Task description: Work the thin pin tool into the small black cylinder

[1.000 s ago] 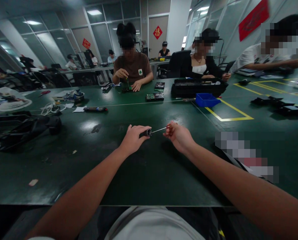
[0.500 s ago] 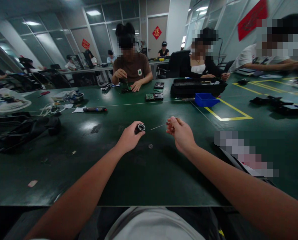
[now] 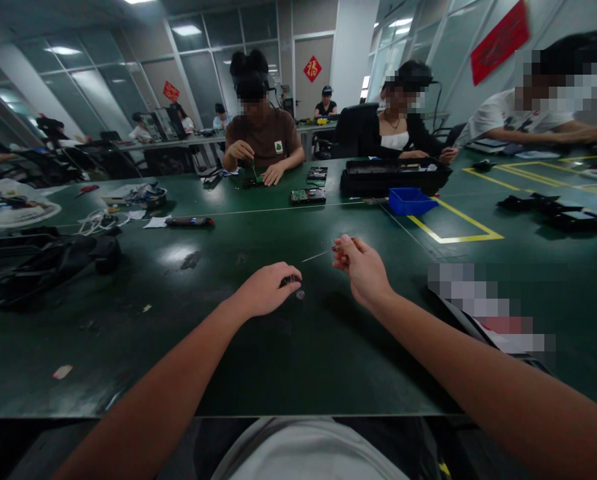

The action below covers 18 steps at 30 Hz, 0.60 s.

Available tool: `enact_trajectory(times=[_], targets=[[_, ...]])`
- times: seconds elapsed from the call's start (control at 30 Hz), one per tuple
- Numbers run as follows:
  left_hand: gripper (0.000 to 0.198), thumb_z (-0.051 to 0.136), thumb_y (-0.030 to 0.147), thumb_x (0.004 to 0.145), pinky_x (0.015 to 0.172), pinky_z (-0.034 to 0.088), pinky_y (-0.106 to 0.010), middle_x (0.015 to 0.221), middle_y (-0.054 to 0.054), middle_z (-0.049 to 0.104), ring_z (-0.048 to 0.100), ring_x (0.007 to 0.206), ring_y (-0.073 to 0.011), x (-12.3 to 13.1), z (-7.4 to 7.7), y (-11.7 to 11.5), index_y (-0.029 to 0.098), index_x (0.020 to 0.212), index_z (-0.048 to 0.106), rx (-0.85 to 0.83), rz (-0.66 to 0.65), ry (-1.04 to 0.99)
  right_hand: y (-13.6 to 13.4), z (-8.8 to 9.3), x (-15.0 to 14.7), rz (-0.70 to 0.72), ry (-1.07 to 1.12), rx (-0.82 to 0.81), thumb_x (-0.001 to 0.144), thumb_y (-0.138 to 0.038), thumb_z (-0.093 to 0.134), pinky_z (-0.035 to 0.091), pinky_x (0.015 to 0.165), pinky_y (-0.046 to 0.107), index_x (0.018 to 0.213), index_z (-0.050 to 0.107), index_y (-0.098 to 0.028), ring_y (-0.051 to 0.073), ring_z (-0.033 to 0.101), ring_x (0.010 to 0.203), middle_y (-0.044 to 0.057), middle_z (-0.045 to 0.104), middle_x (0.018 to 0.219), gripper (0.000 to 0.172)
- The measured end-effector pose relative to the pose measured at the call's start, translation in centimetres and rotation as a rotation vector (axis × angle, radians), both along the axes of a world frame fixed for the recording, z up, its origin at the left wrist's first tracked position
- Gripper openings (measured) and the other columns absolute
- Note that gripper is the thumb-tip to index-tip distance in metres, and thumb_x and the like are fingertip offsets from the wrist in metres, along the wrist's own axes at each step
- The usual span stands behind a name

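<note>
My left hand (image 3: 264,291) is closed around a small black cylinder (image 3: 290,281), mostly hidden under the curled fingers and held low over the green table (image 3: 258,373). Right by the thumb, a small grey disc (image 3: 300,295) with a hole in its middle lies on the tabletop. Farther right, my right hand (image 3: 364,270) pinches the reddish end of a thin tool with a long metal shaft (image 3: 316,256), probably a slim screwdriver. Its tip points left toward my left hand, without touching it.
Beyond my hands are a blue tray (image 3: 411,201), a long black case (image 3: 395,179) and a circuit board (image 3: 307,196). A black plastic assembly (image 3: 53,267) lies at left, a dark pen-like tool (image 3: 191,222) nearer the middle. Co-workers sit across; one person (image 3: 263,140) handles a board.
My left hand has lowered toward the disc and turned over, so the cylinder's silver-rimmed opening no longer shows. My right hand and its tool have barely moved.
</note>
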<state>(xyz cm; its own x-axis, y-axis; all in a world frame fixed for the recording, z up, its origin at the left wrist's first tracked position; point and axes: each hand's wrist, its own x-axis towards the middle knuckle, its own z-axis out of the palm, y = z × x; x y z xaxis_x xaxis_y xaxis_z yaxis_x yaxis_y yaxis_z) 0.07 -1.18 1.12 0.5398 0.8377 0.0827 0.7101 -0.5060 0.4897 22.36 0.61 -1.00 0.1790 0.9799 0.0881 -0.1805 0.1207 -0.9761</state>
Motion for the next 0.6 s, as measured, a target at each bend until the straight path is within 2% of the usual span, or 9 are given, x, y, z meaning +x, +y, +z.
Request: enact_trajectory(times=[0.17,0.33,0.5,0.6], targets=[[0.03,0.056,0.041,0.094,0.089,0.047,-0.035,0.115,-0.005,0.063,0.061,0.102,-0.022,0.04,0.23,-0.38,0.027,0.117,0.07,-0.035,-0.11,0.166,-0.04,0.1,-0.13,-0.007,0.049,-0.004,0.084,-0.051,0.069,0.05,0.063,0.028,0.085,0.068,-0.022,0.014,0.057,0.07,0.001,0.062,0.078,0.028],[0.032,0.06,0.041,0.092,0.086,0.047,-0.034,0.116,-0.005,0.063,0.06,0.103,-0.0219,0.22,-0.31,-0.38,0.028,0.121,0.068,-0.041,-0.115,0.25,-0.2,0.3,-0.16,-0.004,0.062,-0.017,0.084,-0.05,0.07,0.049,0.064,0.028,0.085,0.069,-0.023,0.013,0.057,0.07,0.0,0.061,0.077,0.027],[0.029,0.053,0.039,0.096,0.083,0.046,-0.036,0.113,-0.004,0.065,0.061,0.102,-0.0227,0.37,-0.69,-0.29,0.028,0.115,0.07,-0.025,-0.093,0.248,-0.25,0.17,-0.13,0.013,0.051,-0.01,0.084,-0.05,0.069,0.05,0.065,0.029,0.086,0.069,-0.023,0.014,0.057,0.07,0.0,0.062,0.079,0.027],[0.03,0.053,0.041,0.095,0.085,0.045,-0.036,0.112,-0.004,0.068,0.062,0.101,-0.0229,0.17,-0.5,-0.1,0.027,0.113,0.072,-0.087,-0.048,0.136,-0.21,0.12,-0.14,0.012,0.057,-0.02,0.085,-0.048,0.069,0.049,0.065,0.029,0.086,0.068,-0.022,0.013,0.057,0.069,0.0,0.061,0.076,0.027]])
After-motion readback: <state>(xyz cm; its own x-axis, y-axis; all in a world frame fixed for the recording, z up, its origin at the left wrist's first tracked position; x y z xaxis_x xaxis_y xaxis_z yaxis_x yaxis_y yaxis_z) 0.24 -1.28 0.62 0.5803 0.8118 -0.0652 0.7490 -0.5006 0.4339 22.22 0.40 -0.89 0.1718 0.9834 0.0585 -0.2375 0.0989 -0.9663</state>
